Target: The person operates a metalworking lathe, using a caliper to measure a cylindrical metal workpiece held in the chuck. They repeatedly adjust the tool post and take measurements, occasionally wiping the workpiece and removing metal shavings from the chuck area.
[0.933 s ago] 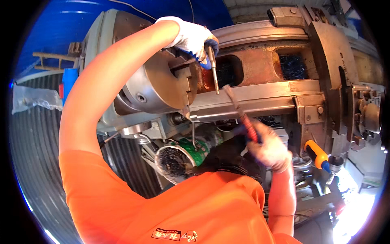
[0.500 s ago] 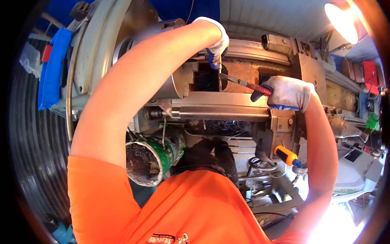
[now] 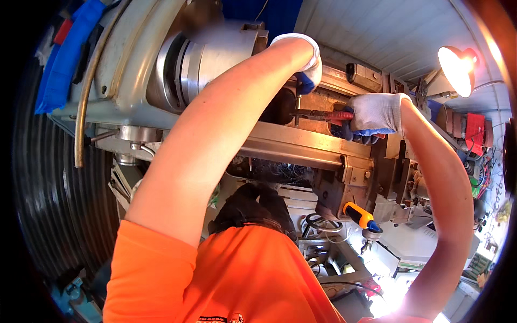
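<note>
Two gloved hands work at the lathe [image 3: 177,70]. The right hand [image 3: 377,114] is clenched around one red-handled tool [image 3: 323,114], its metal tip reaching left toward the left hand [image 3: 306,67]. That hand's fingers are curled behind the wrist, gripping one thin metal rod [image 3: 297,103]; the grip itself is hidden. Below the right hand lies one orange-handled screwdriver [image 3: 362,216].

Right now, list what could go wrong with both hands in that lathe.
1. The right hand holds a red-handled tool tip-first toward the left hand; a slip could jab it.
2. Both gloves sit close to the chuck; fabric could snag if it turns.
3. The lamp glares, and the left arm hides part of the work.
</note>
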Demonstrator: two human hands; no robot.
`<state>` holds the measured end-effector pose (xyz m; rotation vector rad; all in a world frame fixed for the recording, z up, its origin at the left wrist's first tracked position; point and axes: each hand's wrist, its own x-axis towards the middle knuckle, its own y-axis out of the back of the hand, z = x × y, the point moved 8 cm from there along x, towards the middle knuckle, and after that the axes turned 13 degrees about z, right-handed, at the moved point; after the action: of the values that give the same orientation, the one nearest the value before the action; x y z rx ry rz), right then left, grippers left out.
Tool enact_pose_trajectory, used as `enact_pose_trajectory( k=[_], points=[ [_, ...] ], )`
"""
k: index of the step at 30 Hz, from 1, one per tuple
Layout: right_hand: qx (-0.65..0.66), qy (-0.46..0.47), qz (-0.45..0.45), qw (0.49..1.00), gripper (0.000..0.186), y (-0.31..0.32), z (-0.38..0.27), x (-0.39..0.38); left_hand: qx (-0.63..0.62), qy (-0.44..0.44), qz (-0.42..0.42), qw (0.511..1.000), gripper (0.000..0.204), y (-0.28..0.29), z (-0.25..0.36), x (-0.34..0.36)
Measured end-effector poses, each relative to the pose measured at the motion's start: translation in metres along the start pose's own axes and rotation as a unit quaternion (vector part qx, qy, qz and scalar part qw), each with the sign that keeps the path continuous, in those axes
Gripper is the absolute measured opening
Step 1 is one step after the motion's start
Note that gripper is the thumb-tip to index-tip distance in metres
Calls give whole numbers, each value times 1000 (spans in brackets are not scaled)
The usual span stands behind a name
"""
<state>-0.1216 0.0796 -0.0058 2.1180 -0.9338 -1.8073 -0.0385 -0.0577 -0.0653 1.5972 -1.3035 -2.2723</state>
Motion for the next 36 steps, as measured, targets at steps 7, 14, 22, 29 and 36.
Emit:
enact_pose_trajectory(
  k=[7, 14, 22, 29, 36],
  points=[
    [31, -14, 2, 999, 39, 1, 8, 7, 40, -51, 273, 960, 34, -5, 17, -17],
    [-216, 282, 42, 934, 32, -21, 26, 32, 59, -85, 309, 945, 24, -5, 17, -35],
    [108, 101, 73, 986, 29, -32, 36, 43, 59, -93, 319, 941, 24, -6, 16, -34],
    [148, 200, 101, 963, 35, -63, 51, 69, 46, -83, 302, 948, 23, -3, 19, -36],
    [8, 224, 98, 970, 32, -57, 60, 54, 42, -38, 354, 934, 31, -6, 15, -15]
  ],
)
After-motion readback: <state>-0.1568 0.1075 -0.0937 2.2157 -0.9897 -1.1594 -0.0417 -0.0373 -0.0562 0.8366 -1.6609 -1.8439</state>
